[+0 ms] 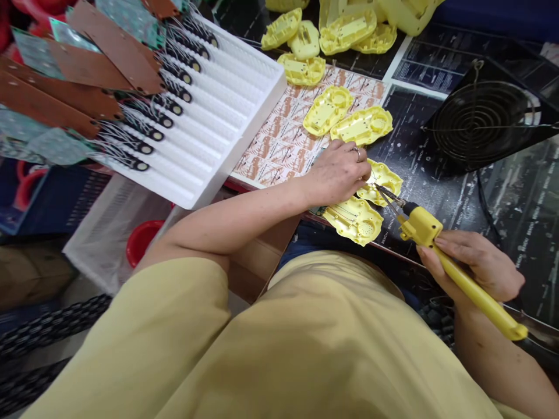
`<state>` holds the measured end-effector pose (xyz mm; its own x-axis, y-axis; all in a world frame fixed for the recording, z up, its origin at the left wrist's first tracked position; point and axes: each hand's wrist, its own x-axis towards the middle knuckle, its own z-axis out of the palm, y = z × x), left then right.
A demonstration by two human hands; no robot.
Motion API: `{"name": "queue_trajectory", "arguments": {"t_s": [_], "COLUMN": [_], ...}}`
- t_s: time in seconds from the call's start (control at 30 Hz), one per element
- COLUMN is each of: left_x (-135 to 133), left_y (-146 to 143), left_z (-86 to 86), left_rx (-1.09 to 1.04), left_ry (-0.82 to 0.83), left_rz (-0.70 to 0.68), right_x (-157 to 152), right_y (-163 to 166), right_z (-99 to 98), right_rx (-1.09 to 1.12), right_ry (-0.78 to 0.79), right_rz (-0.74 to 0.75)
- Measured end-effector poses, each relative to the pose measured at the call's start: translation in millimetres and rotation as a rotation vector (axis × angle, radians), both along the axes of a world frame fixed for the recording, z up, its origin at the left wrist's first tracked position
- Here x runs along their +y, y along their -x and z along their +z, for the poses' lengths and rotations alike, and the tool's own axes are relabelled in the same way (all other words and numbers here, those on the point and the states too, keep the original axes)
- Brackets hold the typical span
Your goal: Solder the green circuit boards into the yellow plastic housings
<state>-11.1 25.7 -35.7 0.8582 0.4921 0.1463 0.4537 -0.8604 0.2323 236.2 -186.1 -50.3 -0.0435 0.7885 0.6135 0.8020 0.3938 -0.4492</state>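
Note:
My right hand (pixel 480 262) is wrapped round the yellow handle of a soldering gun (pixel 421 227). The gun's dark tip reaches left to a yellow plastic shell (pixel 382 180), where thin wires show. Over the left side of that shell, my left hand (pixel 338 171) bends its fingers together close to the tip. Whatever those fingers pinch is hidden under them. Nearer to my body lies a second shell (pixel 356 221) with thin wires inside and a round speaker grille. Beneath the left wrist, a dark green edge (pixel 317 209) peeks out.
A white foam tray (pixel 236 110) at the left carries brown and green circuit boards (pixel 109 46) with wired round black parts. More yellow shells (pixel 327 110) lie beyond my left hand and at the back. A black fan (pixel 476 122) stands at the right.

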Motion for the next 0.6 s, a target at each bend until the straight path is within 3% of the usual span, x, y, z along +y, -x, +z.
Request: {"name": "queue_trajectory", "arguments": {"t_s": [0.33,0.5,0.6], "left_x": [-1,1,0], "left_y": [-1,-2,-4], "left_z": [8.6,7.8,6.5], "left_rx": [0.016,0.032,0.03], "left_ry": [0.094,0.106,0.088], "left_rz": [0.004,0.011,0.011], "right_x": [6,3,5], "right_y": [-3,-2,-1], "right_z": [3.9,2.7,0.7], "right_rx": [-0.107,-0.067,-0.115], "right_ry": [-0.04,0.085,0.049], "right_rz": [0.023,0.015,0.011]}}
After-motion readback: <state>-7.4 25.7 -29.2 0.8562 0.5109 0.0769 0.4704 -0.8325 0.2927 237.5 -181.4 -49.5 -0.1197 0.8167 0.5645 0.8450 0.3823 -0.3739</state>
